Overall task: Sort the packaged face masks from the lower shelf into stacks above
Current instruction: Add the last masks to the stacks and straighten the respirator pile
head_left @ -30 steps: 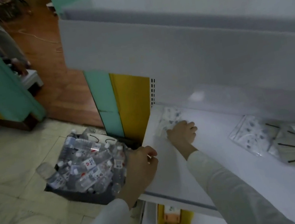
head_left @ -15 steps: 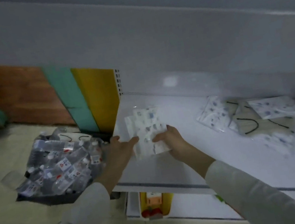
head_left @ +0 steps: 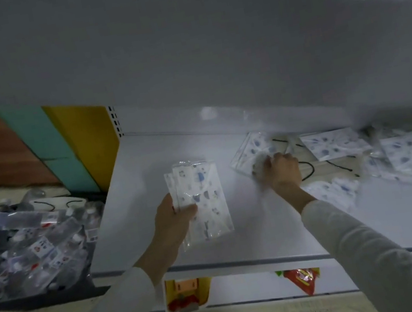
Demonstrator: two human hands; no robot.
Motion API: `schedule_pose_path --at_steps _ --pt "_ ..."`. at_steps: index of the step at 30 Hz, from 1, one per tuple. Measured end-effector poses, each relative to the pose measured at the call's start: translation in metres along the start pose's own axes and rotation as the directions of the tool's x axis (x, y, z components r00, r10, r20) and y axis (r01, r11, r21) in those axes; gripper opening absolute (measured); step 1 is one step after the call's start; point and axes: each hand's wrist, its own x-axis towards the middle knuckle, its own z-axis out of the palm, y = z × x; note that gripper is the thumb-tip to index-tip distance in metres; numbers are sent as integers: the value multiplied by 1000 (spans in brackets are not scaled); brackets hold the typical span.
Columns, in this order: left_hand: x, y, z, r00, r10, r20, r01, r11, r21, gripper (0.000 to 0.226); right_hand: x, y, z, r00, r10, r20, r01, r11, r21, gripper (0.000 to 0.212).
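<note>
A small stack of clear-wrapped face masks with a blue print (head_left: 201, 198) sits in my left hand (head_left: 172, 222), thumb across its lower left, over the white lower shelf (head_left: 135, 201). My right hand (head_left: 282, 172) reaches right, fingers curled on the crumpled corner of another printed mask packet (head_left: 251, 156) lying on the shelf. More packets are spread to the right: a printed one (head_left: 335, 144) and a beige mask with black ear loops (head_left: 328, 170). The far right of the pile is blurred.
The upper shelf's grey front panel (head_left: 180, 50) overhangs the work area. On the floor to the left stands a dark bag of plastic bottles (head_left: 31, 247). Below the shelf edge show a yellow-orange box (head_left: 188, 293) and a red packet (head_left: 303, 279).
My right hand let go of the stack and moved right onto another packet. The left hand now holds the stack alone. The camera view shifted right and down.
</note>
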Motion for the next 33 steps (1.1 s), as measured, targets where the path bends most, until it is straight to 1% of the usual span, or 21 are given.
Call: schedule_pose_path --at_steps 2,4,5,7,10,12,13,15,18,20,21,23,25,27,28,29,30,31,33 --pt "-1 -3 -6 1000 -7 -12 7 1000 -15 36 7 2 13 1000 -12 27 16 991 -129 52" --pt "-2 -7 -11 999 -20 -38 19 999 -27 35 3 -1 23 997 -80 1 78 976 -203 54" --pt "-3 -8 -13 999 -24 -47 22 999 -34 35 -1 -4 25 992 -123 -13 117 971 -208 53" --pt "-4 -9 -17 999 -23 -48 20 999 -49 34 -5 -9 25 979 -202 -17 197 968 -154 49" --pt "-4 -9 -19 998 -21 -54 17 997 -78 35 -9 -13 21 941 -338 29 340 935 -103 54" --pt "-4 -9 -17 998 -26 -58 19 994 -104 35 -13 -17 18 922 -382 64 387 915 -111 48" --pt "-4 -9 -16 998 -29 -58 22 994 -107 36 -14 -19 17 923 -378 77 384 917 -106 43" --pt "-6 -10 -13 998 -31 -49 26 995 -97 36 -10 -24 16 948 -309 72 314 946 -76 38" --pt "-7 -10 -12 999 -33 -35 29 994 -102 37 -2 -31 13 989 -134 60 139 985 -100 44" --pt "-7 -11 -14 999 -31 -30 28 994 -108 38 -4 -34 11 996 -66 61 72 992 -99 50" --pt "-7 -11 -15 999 -30 -34 27 994 -109 38 -8 -36 11 995 -85 53 89 992 -85 51" --pt "-7 -12 -17 998 -38 -57 31 993 -114 38 -17 -36 13 972 -228 55 229 973 -26 53" --pt "-8 -12 -18 996 -46 -77 36 992 -122 37 -28 -33 16 920 -382 91 370 921 123 56" --pt "-9 -12 -20 995 -56 -89 44 991 -129 36 -38 -32 16 878 -458 140 411 871 270 67" --pt "-11 -11 -22 994 -60 -89 48 991 -129 35 -42 -32 16 877 -454 160 395 869 300 74" --pt "-11 -11 -23 994 -60 -86 49 991 -126 35 -43 -33 17 892 -417 176 357 887 294 82" --pt "-12 -10 -25 995 -57 -83 47 991 -123 35 -43 -36 17 918 -343 199 289 922 257 87" --pt "-13 -10 -26 995 -55 -81 45 991 -123 34 -42 -40 17 940 -257 223 212 955 209 89" --pt "-15 -8 -28 996 -51 -80 41 991 -124 35 -43 -51 12 956 -124 267 85 985 152 80"
